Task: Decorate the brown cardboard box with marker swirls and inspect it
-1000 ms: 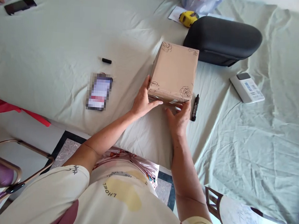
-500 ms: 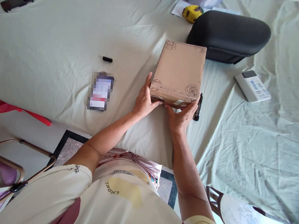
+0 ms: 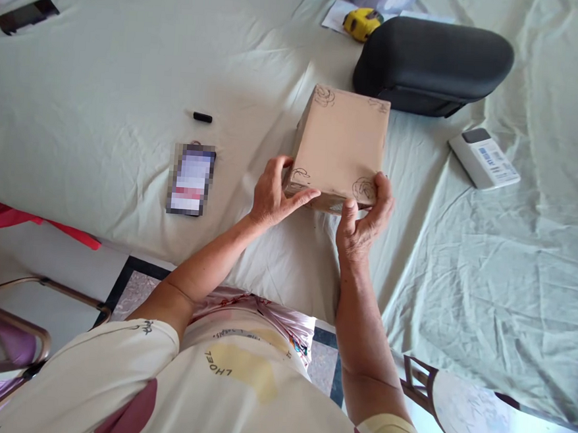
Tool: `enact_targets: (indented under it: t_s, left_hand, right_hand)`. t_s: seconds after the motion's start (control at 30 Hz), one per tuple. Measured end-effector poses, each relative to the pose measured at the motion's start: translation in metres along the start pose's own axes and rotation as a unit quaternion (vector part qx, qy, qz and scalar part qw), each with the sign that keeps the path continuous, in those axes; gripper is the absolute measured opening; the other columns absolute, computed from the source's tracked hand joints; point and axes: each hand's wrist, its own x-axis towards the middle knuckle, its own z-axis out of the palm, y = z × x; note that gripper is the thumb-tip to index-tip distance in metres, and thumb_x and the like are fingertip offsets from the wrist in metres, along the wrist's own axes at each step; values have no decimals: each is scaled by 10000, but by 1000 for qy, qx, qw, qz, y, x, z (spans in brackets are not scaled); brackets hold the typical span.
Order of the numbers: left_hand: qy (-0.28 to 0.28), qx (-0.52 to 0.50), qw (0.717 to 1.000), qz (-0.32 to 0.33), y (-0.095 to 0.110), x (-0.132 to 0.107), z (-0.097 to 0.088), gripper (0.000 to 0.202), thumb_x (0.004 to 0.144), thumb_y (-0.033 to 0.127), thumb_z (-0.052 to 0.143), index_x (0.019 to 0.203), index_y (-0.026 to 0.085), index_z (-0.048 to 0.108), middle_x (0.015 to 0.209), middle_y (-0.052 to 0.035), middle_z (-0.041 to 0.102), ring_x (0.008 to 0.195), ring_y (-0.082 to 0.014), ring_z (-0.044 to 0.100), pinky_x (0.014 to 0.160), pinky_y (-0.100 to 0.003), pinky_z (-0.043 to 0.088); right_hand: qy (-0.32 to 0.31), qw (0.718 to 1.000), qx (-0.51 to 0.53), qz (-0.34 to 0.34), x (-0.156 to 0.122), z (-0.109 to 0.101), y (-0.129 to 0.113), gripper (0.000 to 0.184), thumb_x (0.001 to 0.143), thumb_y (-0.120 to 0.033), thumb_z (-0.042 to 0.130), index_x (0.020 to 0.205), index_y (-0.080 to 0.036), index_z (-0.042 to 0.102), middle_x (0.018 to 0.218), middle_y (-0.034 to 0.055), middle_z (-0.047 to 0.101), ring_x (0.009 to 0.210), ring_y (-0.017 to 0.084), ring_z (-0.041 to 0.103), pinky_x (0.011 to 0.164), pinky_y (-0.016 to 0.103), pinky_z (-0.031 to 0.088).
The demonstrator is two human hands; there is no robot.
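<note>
So the cardboard box (image 3: pixel 344 141) is about mid-table, near the person's side of the pale green cloth (image 3: pixel 131 67), and both hands are on it; can't really tell if its underside is fully down. Left hand (image 3: pixel 275 192) has the near left corner, thumb stretched along the front edge and the fingers partly spread round the side. Right hand (image 3: pixel 367 218) has the near right corner, thumb up at the front, fingers bent round the edge, a fair gap between them. Biggest thing in the way is the chunky black case (image 3: pixel 433 65), right behind the box's far right corner, can't tell if they touch. A yellow tape measure (image 3: pixel 362 24) sits just past the case's left end, by some paper (image 3: pixel 339 14). Off to the right there's a white power bank (image 3: pixel 485 161), and left of the box a phone (image 3: pixel 191 182) with a small black cap (image 3: pixel 203 117) just beyond it.
</note>
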Motion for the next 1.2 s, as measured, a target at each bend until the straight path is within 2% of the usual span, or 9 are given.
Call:
enact_targets:
  t_s: [0.13, 0.33, 0.43, 0.57, 0.77, 0.93, 1.0, 1.1, 1.2]
  left_hand:
    - [28, -10, 999, -14, 5, -4, 1, 765, 838, 736, 815, 1330, 217, 541, 1308, -137, 678, 1242, -288, 701, 1057, -409, 576]
    - [17, -56, 998, 3, -3, -3, 3, 787, 964, 822, 557, 1501, 260, 431, 1431, -148, 655, 1322, -283, 682, 1122, -419, 562]
    - [32, -47, 998, 24, -12, 1, 3, 842, 1007, 813, 447, 1650, 298, 271, 1638, -162, 521, 1538, -295, 535, 1264, -441, 468]
    - [50, 3, 996, 67, -19, 2, 7, 793, 1067, 745, 316, 1734, 364, 116, 1798, -101, 321, 1695, -286, 293, 1394, -485, 279]
    - [51, 42, 994, 84, -14, -5, 12, 735, 1021, 767, 450, 1652, 392, 416, 1851, -73, 150, 1730, -396, 142, 1389, -616, 218]
    - [56, 51, 992, 99, -7, -6, 9, 685, 1047, 731, 423, 1606, 343, 505, 1872, -56, 65, 1744, -388, -25, 1403, -644, 145]
    - [50, 52, 992, 106, -4, -7, 9, 690, 1051, 730, 414, 1600, 325, 514, 1870, -66, 81, 1745, -378, -7, 1406, -630, 166]
    - [36, 48, 991, 118, -2, -13, 13, 669, 1064, 710, 401, 1598, 321, 511, 1861, -83, 124, 1737, -352, 133, 1389, -569, 289]
    - [37, 46, 990, 125, -2, -17, 16, 622, 1078, 663, 421, 1574, 308, 541, 1852, -103, 152, 1718, -351, 222, 1358, -530, 374]
  right_hand:
    - [6, 1000, -17, -12, -4, 3, -5, 760, 984, -800, 493, 1509, -254, 564, 1386, 172, 622, 1336, 354, 626, 1118, 601, 559]
    - [19, 999, 19, -42, -8, 7, 1, 712, 1011, -770, 477, 1458, -234, 620, 1258, 130, 653, 1126, 298, 684, 977, 554, 625]
    - [17, 996, 38, -73, -8, 8, -2, 633, 1058, -699, 444, 1419, -225, 659, 1176, 113, 669, 1028, 256, 689, 937, 505, 635]
    - [15, 996, 38, -79, -9, 8, -12, 565, 1081, -642, 437, 1346, -223, 708, 1085, 97, 672, 966, 232, 691, 927, 477, 638]
    - [28, 992, 71, -102, -9, 9, -13, 408, 1077, -525, 544, 1346, -269, 713, 1092, 77, 684, 933, 205, 700, 880, 416, 649]
    - [-31, 984, 112, -135, -13, 16, -15, 433, 1078, -424, 555, 1490, -309, 622, 1171, 79, 693, 954, 195, 722, 858, 399, 681]
    - [-67, 980, 117, -144, -17, 22, -19, 473, 1086, -388, 518, 1550, -304, 568, 1235, 102, 697, 1018, 214, 732, 862, 417, 694]
    - [-111, 972, 122, -167, -21, 30, -24, 514, 1093, -341, 460, 1600, -283, 517, 1354, 137, 691, 1174, 254, 722, 936, 456, 694]
    - [-112, 971, 117, -178, -21, 34, -22, 535, 1096, -314, 424, 1626, -279, 485, 1351, 139, 710, 1184, 251, 724, 954, 444, 689]
